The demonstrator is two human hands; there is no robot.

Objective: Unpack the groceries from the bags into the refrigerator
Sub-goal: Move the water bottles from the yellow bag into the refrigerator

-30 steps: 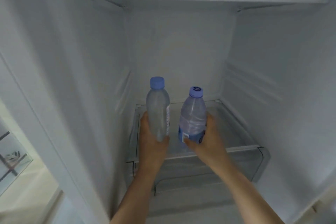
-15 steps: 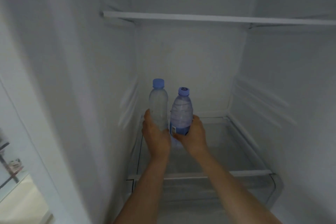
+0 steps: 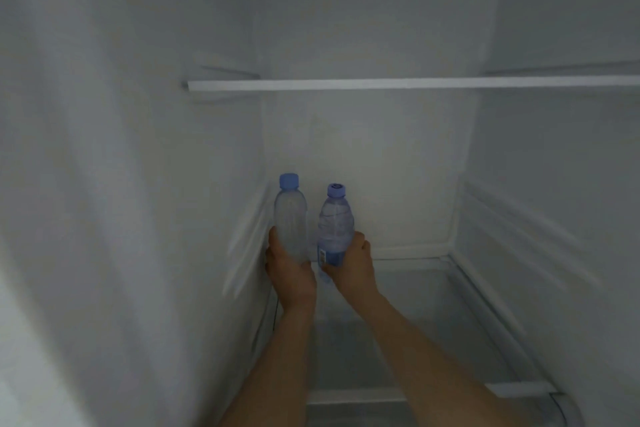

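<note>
Deep inside the refrigerator [image 3: 381, 166], at its back left corner, two water bottles are being set down on the glass shelf [image 3: 433, 305], which looks to be the placing step of the unpacking. The left hand [image 3: 290, 269] has its grip wrapped round the lower part of the clear bottle [image 3: 291, 218], which stands upright just beside the left wall. The right hand [image 3: 351, 265] has its grip clamped round the base of the blue-labelled bottle [image 3: 336, 222], which tilts slightly and sits just beside the first without clearly touching it. Whether either base already rests on the shelf cannot be told, since the hands hide the bottoms. Next, I judge, both bottles need lowering until they stand flat, the tilted one straightened, before the fingers let go and the arms draw back below the upper shelf [image 3: 398, 84].
</note>
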